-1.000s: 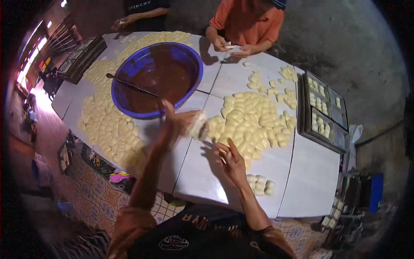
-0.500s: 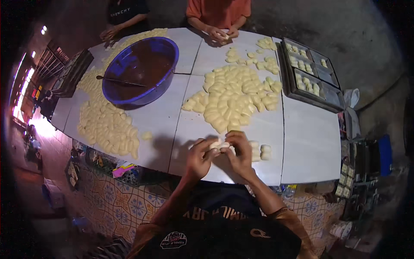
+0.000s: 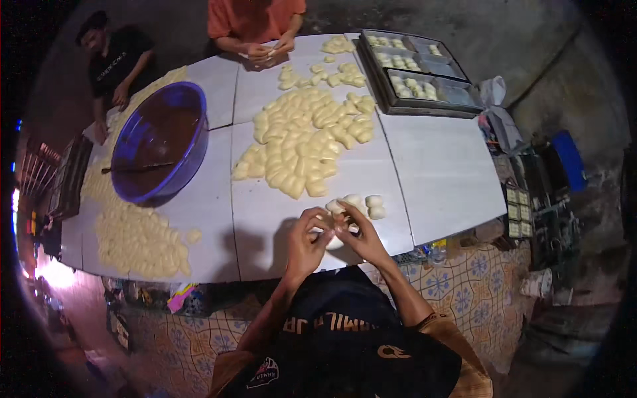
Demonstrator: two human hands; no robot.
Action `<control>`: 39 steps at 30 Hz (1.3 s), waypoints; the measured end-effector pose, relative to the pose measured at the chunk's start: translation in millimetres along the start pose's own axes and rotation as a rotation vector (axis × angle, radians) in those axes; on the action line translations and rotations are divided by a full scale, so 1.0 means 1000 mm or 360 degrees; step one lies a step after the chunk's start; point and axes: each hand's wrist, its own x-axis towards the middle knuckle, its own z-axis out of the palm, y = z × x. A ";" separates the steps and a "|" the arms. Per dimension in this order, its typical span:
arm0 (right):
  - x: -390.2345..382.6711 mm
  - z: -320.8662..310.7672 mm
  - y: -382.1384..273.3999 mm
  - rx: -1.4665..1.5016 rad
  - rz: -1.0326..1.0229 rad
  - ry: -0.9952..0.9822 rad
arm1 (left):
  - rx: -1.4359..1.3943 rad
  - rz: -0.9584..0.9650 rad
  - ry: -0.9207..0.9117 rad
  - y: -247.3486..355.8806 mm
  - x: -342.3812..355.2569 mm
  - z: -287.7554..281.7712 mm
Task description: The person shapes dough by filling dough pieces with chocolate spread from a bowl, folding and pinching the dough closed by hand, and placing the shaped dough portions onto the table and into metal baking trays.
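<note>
My left hand [image 3: 306,244] and my right hand [image 3: 362,240] meet over the near edge of the table, their fingers curled toward each other. Pale dough [image 3: 336,243] shows between and just below the fingertips, which partly hide it. Just beyond my fingers lie shaped dough pieces [image 3: 353,199], with another paired dough piece [image 3: 375,206] to their right. Farther up the table spreads a large cluster of yellowish, glossy dough lumps [image 3: 298,136].
A blue basin [image 3: 199,142] of brown contents, a stick resting in it, stands left among more dough lumps [image 3: 139,242]. Dark trays [image 3: 391,106] holding dough sit at the far right. Across the table, a person in orange [image 3: 255,20] handles dough; another in black [image 3: 123,63] stands left.
The view has swung right, so the table appears shifted left. My fingers have drawn closer together over the dough, hiding more of it. The person in black is now more in view.
</note>
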 end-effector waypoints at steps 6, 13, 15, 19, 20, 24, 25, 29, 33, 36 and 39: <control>0.020 -0.060 0.007 0.0044 0.0303 -0.0374 | -0.0254 0.0080 -0.0165 -0.009 0.016 0.012; 0.091 -0.121 0.103 0.0069 0.0444 -0.0309 | 0.1139 0.0058 0.0087 -0.083 0.073 0.036; 0.084 -0.116 0.113 -0.0232 0.0337 -0.0264 | 0.0976 -0.0122 0.0024 -0.086 0.076 0.039; 0.084 -0.119 0.109 -0.0633 0.0385 -0.0607 | 0.0816 -0.0150 -0.0031 -0.090 0.071 0.034; 0.081 -0.125 0.110 -0.0610 0.0515 -0.0703 | 0.0752 -0.0051 -0.0039 -0.090 0.070 0.031; 0.079 -0.128 0.086 -0.1070 -0.0116 -0.0738 | 0.0793 -0.0377 0.0701 -0.063 0.029 0.043; 0.077 -0.126 0.080 -0.1312 -0.0335 -0.0822 | 0.0814 -0.0379 0.0730 -0.071 0.016 0.052; 0.063 -0.097 0.068 -0.1762 -0.0796 -0.1117 | 0.0301 -0.0656 0.1087 -0.103 0.014 0.077; 0.090 -0.074 0.104 -0.1493 -0.0964 -0.1048 | -0.0073 -0.0344 0.1140 -0.138 0.047 0.073; 0.117 -0.076 0.133 -0.1181 -0.1009 -0.1166 | -0.0197 -0.0998 0.1182 -0.060 0.088 0.077; 0.138 -0.129 0.084 0.0439 0.0429 -0.1650 | -0.0603 -0.0816 0.1071 0.024 0.115 0.107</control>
